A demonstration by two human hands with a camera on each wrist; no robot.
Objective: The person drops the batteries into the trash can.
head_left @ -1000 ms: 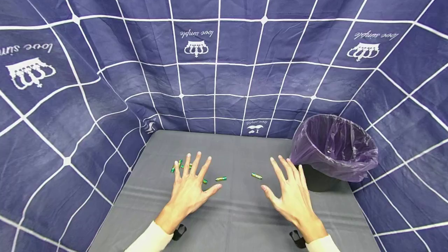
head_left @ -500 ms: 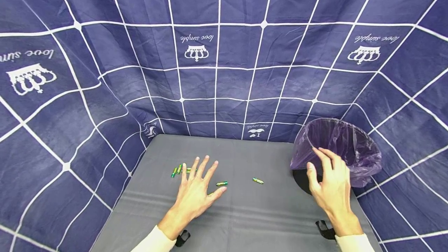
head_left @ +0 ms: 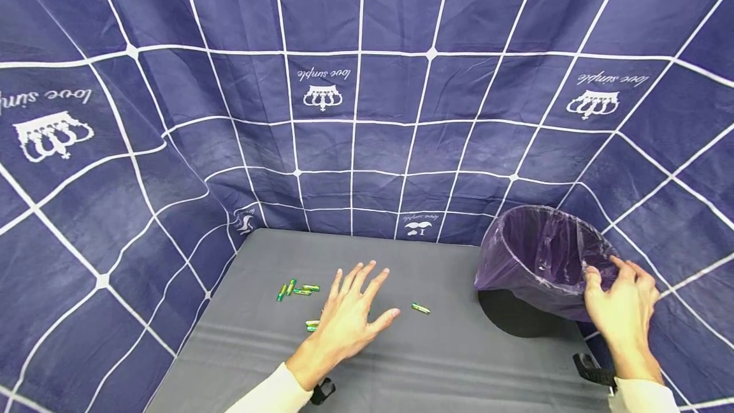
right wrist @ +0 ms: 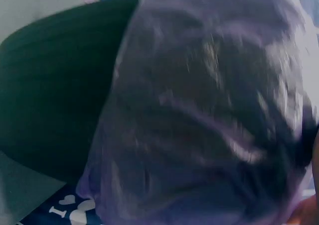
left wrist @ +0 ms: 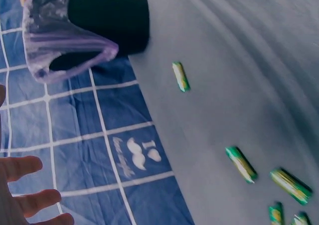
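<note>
Steadying the bin (head_left: 539, 260), your right hand (head_left: 622, 301) grips its rim; your left hand (head_left: 350, 317), fingers spread, must next pinch a battery (head_left: 420, 308).

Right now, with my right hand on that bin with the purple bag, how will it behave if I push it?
The bin already leans toward the batteries, so it looks light and apt to tip. Its purple bag is thin and crinkled, so it would likely slip or bunch under the right hand rather than give firm purchase.
</note>
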